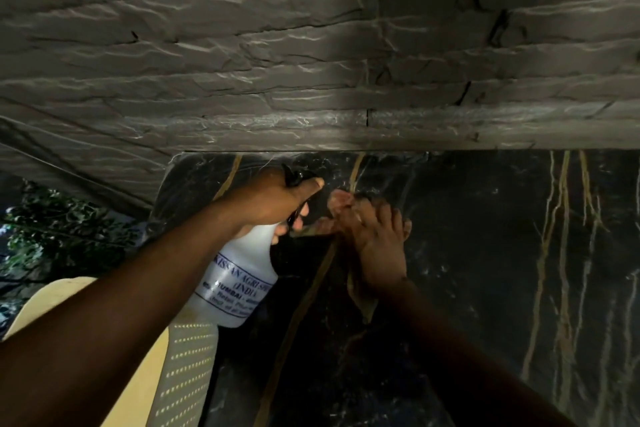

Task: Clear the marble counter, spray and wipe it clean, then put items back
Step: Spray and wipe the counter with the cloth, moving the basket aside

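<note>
My left hand (277, 199) grips the bottle (239, 274) by its trigger head, held over the counter's (485, 253) left end, and the nozzle aims near my right hand (377, 246), so I judge I may wet it. Its fingers look curled on a dim rag (362, 298), but I cannot tell the grip.

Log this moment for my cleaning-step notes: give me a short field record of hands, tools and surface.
left hand: left hand grips the trigger head of the white plastic spray bottle, nozzle aimed toward the wall
right hand: right hand presses flat on the counter, a brownish cloth partly visible beneath it
surface: black marble counter with gold veins
backdrop: grey rough stone wall
nearby: cream perforated plastic chair, left of the counter
</note>
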The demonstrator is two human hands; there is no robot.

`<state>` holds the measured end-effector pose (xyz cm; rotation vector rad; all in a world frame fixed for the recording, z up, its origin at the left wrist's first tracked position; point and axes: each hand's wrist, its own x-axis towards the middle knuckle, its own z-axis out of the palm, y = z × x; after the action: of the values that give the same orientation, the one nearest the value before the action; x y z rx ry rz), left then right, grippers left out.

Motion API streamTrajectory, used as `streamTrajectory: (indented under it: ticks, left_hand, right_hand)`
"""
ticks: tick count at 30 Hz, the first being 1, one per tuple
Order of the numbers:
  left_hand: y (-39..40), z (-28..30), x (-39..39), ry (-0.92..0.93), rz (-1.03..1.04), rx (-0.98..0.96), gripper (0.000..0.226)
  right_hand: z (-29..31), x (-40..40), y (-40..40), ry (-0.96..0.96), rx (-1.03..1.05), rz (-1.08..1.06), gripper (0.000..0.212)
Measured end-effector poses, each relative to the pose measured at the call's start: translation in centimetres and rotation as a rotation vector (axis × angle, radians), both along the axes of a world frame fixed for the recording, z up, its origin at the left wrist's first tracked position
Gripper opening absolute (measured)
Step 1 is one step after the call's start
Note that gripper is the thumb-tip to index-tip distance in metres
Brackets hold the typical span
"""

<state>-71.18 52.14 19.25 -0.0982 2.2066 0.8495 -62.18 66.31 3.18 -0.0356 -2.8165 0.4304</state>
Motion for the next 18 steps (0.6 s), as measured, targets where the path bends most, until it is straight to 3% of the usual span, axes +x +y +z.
streamTrajectory:
  ticks: [4,8,9,14,18]
  left_hand:
    - [0.8,-0.2,0.0,0.023,-0.086,-0.001,0.048]
    - [1.4,-0.2,-1.4,-0.004,-0.166,-0.041,0.052]
    - [1.5,-0.2,-2.0,0.009,-0.188,-0.034,0.051]
    - [0.7,-0.3,-4.5,0.067,-0.197,0.045,0.048]
    - [-0.5,-0.6,-6.1,0.058,-0.243,0.073,0.046]
  right_hand:
    - [0.3,-2.4,-4.1,-0.052,-0.064,-0.149,0.040]
    - [-0.1,2.4,-0.8,0.021,0.052,0.228,0.043]
    - [-0.1,2.6,0.9,0.005,0.062,0.240,0.043]
    - [0.0,-2.7,5.5,-0.088,0.015,-0.162,0.045]
    - [0.2,-8.1,2.9,-0.187,-0.063,-0.398,0.048]
